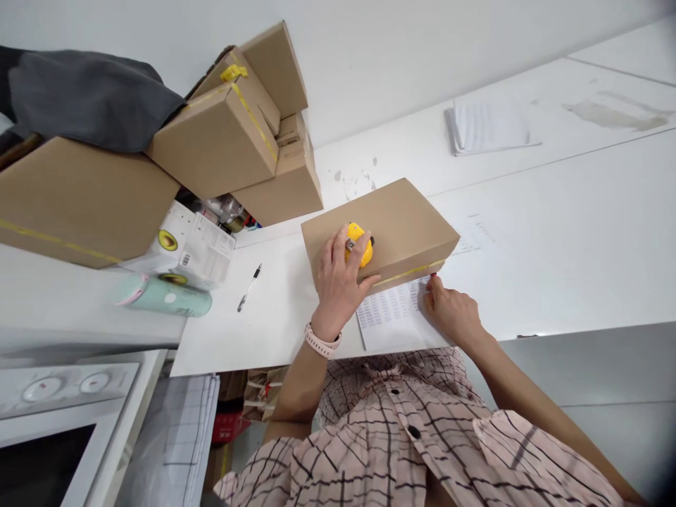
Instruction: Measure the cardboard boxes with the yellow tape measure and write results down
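Observation:
A closed brown cardboard box (398, 218) lies on the white table, partly over a printed sheet of paper (393, 320). My left hand (338, 282), with a pink band on its wrist, rests on the box top. Its fingers curl over a yellow tape measure (363, 259), and the thumb reaches to the front edge. A yellow strip (417, 271) runs along the box's front side. At the right front corner, my right hand (451, 308) is closed over the sheet. A tiny red bit shows at its fingertips; what it belongs to is hidden.
A pen (249, 287) lies left of the box. Farther left are stacked cardboard boxes (222, 141), a white carton with avocado pictures (198, 246) and a mint-green bottle (172, 296). Papers (489, 127) lie at the back right. A white appliance with knobs (68, 391) stands lower left.

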Demonstrator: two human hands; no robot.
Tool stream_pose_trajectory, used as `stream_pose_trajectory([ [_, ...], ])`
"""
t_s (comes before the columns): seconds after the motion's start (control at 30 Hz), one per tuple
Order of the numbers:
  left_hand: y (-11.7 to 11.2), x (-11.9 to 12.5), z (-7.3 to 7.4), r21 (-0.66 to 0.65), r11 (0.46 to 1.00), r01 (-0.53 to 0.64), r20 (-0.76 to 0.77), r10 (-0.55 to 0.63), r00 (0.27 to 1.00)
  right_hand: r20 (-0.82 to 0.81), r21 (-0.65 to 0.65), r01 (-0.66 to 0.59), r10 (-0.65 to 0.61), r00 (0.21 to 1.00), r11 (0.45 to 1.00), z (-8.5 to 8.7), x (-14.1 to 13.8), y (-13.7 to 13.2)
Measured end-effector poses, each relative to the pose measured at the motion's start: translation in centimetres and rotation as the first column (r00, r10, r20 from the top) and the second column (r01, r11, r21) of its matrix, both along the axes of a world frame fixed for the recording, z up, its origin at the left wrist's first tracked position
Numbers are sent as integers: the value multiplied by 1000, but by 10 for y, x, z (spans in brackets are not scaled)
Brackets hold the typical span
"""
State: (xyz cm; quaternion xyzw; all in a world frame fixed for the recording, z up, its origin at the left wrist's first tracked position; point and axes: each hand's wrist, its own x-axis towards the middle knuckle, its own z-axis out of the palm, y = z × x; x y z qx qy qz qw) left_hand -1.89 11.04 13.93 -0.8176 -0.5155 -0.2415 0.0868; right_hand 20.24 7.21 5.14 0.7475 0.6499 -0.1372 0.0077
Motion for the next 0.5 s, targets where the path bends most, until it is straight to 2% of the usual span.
stream_pose_trajectory([
  [0.23,-5,2,-8,29,999,-35,73,33,997,-56,25,16,-14,998,1000,-5,6,0],
  [0.33,-5,1,-9,46,998,-38,80,34,996,-107,97,52,-42,993,994,-11,12,-1],
  [0.43,-5,1,-10,65,997,-46,81,40,996,-319,210,165,-92,943,964,-21,20,-6],
  [0.47,-5,2,-11,60,997,-46,80,41,996,-447,228,240,-118,887,944,-24,23,-10],
  [0.5,-5,3,-11,50,998,-45,77,41,996,-588,221,325,-140,797,920,-25,26,-15],
])
